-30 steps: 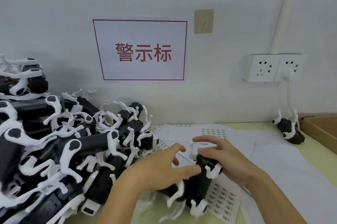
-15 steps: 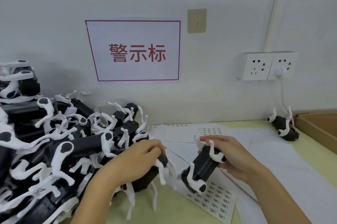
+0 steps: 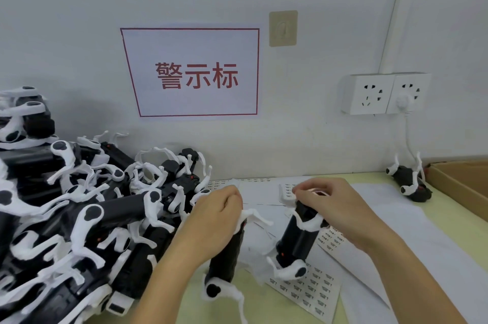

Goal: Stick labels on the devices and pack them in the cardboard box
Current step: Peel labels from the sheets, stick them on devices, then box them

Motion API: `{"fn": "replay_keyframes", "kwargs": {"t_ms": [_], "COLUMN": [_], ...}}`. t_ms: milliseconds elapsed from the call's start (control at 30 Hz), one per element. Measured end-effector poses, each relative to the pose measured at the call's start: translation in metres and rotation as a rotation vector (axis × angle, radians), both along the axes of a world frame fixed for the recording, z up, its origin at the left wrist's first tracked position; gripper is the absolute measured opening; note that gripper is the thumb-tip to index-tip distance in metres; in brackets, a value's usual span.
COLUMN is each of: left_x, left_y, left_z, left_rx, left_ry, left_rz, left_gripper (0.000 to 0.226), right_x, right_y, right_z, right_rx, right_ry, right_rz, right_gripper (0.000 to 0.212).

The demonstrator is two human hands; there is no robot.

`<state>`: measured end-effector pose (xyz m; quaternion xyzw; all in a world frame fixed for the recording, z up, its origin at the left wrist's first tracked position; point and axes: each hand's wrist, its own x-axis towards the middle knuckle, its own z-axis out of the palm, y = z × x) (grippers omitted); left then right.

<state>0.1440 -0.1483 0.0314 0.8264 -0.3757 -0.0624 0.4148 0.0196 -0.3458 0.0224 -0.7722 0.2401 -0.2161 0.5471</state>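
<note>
My left hand [image 3: 216, 220] grips the top end of a black device with white brackets [image 3: 224, 260], which hangs down toward the table. My right hand [image 3: 335, 207] holds the upper end of a second black device [image 3: 298, 241], tilted over the label sheets. A label sheet [image 3: 309, 289] with several small printed labels lies under both devices. The cardboard box [image 3: 464, 186] shows at the right edge, with only its corner in view.
A big pile of black and white devices [image 3: 66, 218] fills the left of the table. One lone device [image 3: 409, 181] lies near the box by the wall. White paper sheets [image 3: 396, 231] cover the table's middle. Wall sockets [image 3: 383, 94] with a plugged cable sit above.
My left hand has pulled a device out of the pile and lifted it toward the middle. My right hand has raised its device more upright.
</note>
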Motion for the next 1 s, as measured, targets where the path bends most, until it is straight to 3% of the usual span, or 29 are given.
{"fn": "replay_keyframes", "kwargs": {"t_ms": [100, 300, 533, 700, 833, 933, 1000], "left_x": [0.001, -0.011, -0.026, -0.029, -0.04, -0.046, -0.045], "left_y": [0.001, -0.008, -0.027, -0.028, -0.027, -0.032, -0.036], "left_z": [0.001, -0.011, -0.031, -0.026, -0.014, -0.015, -0.016], "left_rx": [0.041, 0.342, 0.483, 0.31, -0.01, -0.136, -0.207], "left_ry": [-0.044, -0.184, -0.477, -0.543, -0.283, -0.248, -0.296], "left_rz": [0.095, 0.349, 0.31, 0.084, -0.194, -0.236, -0.206], "left_gripper": [0.026, 0.029, 0.05, 0.054, 0.095, 0.107, 0.1], "right_x": [-0.003, -0.007, 0.001, 0.006, 0.01, 0.012, 0.012], "right_y": [0.0, -0.001, 0.015, 0.025, 0.034, 0.045, 0.052], "right_z": [0.008, 0.017, 0.017, 0.014, 0.016, 0.019, 0.022], "right_rx": [-0.074, -0.288, -0.331, -0.388, -0.45, -0.439, -0.406], "right_ry": [-0.079, -0.084, -0.101, -0.104, -0.147, -0.189, -0.219], "right_rz": [-0.069, -0.288, -0.293, -0.318, -0.326, -0.296, -0.251], "right_gripper": [0.013, 0.008, 0.027, 0.033, 0.034, 0.032, 0.03]}}
